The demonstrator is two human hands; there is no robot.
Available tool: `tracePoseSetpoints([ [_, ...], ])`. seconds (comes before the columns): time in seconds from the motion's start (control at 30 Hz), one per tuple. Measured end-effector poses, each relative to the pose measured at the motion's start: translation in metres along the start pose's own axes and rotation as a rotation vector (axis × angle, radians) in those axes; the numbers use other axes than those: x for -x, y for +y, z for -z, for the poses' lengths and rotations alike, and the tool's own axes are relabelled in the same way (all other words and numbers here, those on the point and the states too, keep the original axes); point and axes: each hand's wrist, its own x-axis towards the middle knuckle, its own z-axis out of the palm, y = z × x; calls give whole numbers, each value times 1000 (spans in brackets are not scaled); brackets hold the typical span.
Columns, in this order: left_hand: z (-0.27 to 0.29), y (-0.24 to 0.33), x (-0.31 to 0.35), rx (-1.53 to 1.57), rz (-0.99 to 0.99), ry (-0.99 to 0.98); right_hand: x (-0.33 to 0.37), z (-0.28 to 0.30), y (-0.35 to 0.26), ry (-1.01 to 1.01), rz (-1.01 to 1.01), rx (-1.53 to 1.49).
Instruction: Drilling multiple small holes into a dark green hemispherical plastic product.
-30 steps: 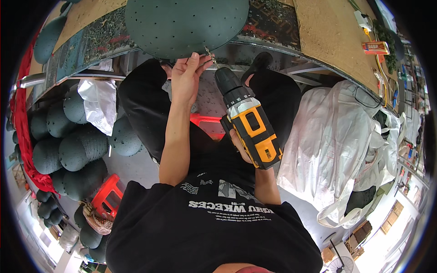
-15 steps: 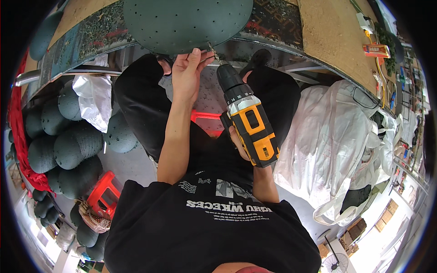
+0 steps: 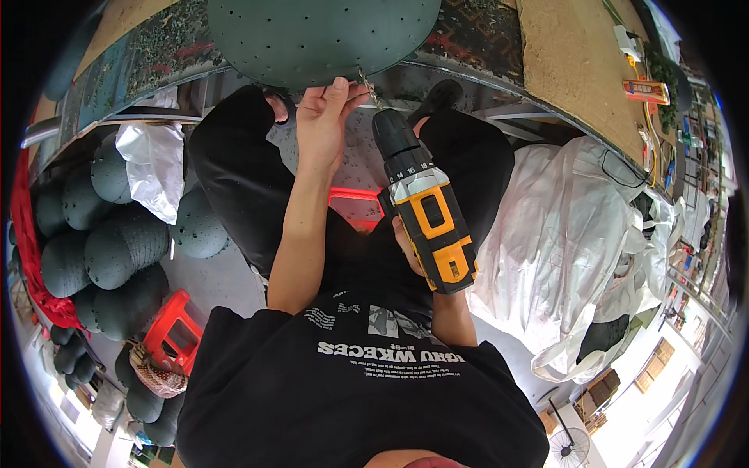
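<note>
A dark green round shell [image 3: 324, 43], dotted with small holes, lies at the table's near edge. My left hand [image 3: 324, 117] pinches its near rim, thumb above and the fingers partly hidden below. My right hand [image 3: 406, 248] is wrapped around the handle of a yellow and black cordless drill [image 3: 427, 222], which hides most of the fingers. From the drill's black chuck a thin bit [image 3: 370, 90] points away from me. The bit's tip meets the shell close to the rim, just right of my left fingers; how deep it sits cannot be made out.
Dark shavings litter the worktable [image 3: 164, 74]. Stacks of similar green shells [image 3: 117, 249] stand on the floor at left, beside a white plastic bag [image 3: 152, 168] and a red stool [image 3: 175, 331]. Large white sacks [image 3: 546, 242] fill the right side. A small red box [image 3: 646, 91] sits at far right.
Shell, hands and drill keep nearly the same places, with the bit still at the rim. The whole view has shifted slightly.
</note>
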Motion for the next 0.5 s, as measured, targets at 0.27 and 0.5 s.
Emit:
tracePoseSetpoints([
  [0.27,1,-3,0,32,-11,-5,7,0,17,-85,-17,-469],
  [0.5,-1,-2,1,43,-5,6,9,-2,10,-54,-118,-330],
])
